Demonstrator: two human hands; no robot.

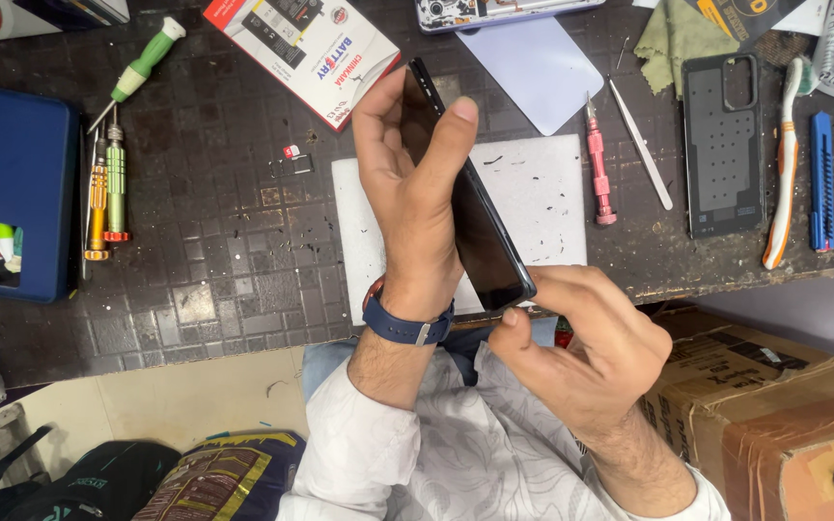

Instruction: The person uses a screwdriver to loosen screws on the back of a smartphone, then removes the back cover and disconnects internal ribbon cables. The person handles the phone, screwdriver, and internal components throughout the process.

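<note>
A black smartphone (480, 236) is held on edge above a white work mat (542, 193), its dark screen facing right. My left hand (412, 183) wraps around its upper half, thumb pressed on the near side edge, a blue wristwatch (405, 323) on that wrist. My right hand (581, 342) pinches the phone's lower corner with thumb and fingers near the table's front edge.
Screwdrivers (108, 183) and a blue case (16, 193) lie at left, a battery box (306, 53) at the back. At right lie a pink screwdriver (598, 164), tweezers (641, 145), a phone back cover (723, 145), a toothbrush (782, 164) and a blue tool (821, 178). A cardboard box (764, 405) sits below the table.
</note>
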